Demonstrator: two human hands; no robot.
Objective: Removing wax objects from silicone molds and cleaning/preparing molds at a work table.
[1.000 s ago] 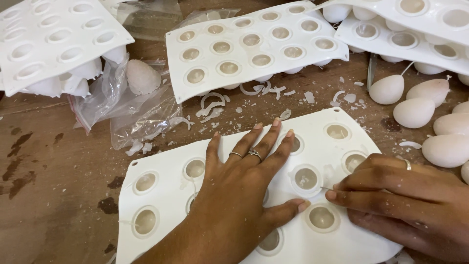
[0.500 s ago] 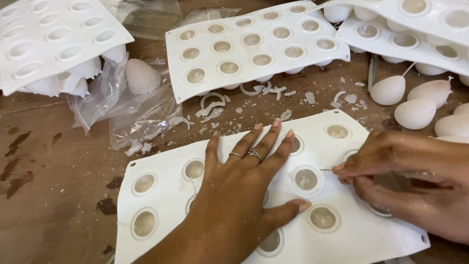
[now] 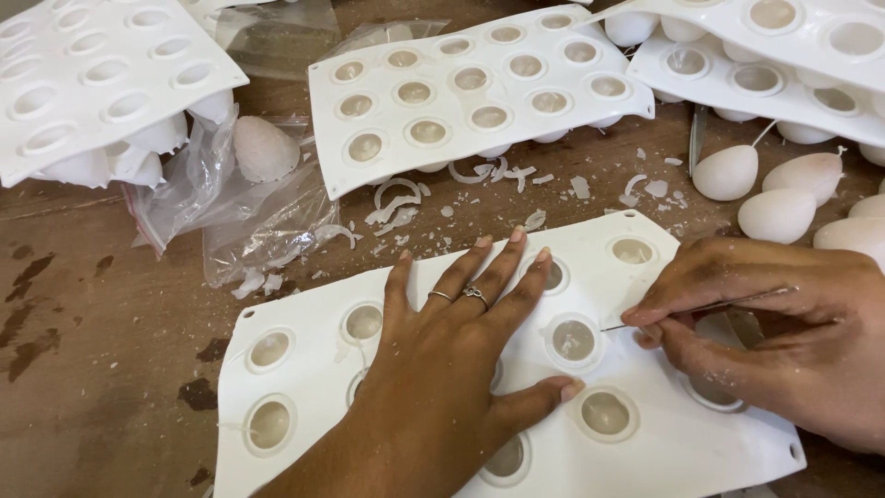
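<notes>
While the left hand (image 3: 452,369) lies flat, fingers spread, pinning the white flexible multi-cavity mould sheet (image 3: 645,443) to the brown wooden table (image 3: 111,323), the right hand (image 3: 784,323) pinches a thin metal needle (image 3: 701,308), tip at a wax-filled cavity (image 3: 573,339). Judgement: keep the sheet pinned and the needle shallow along the rim.

A crumpled clear plastic bag (image 3: 241,198) lies on the table's upper left, holding a white egg-shaped piece (image 3: 264,148).
</notes>
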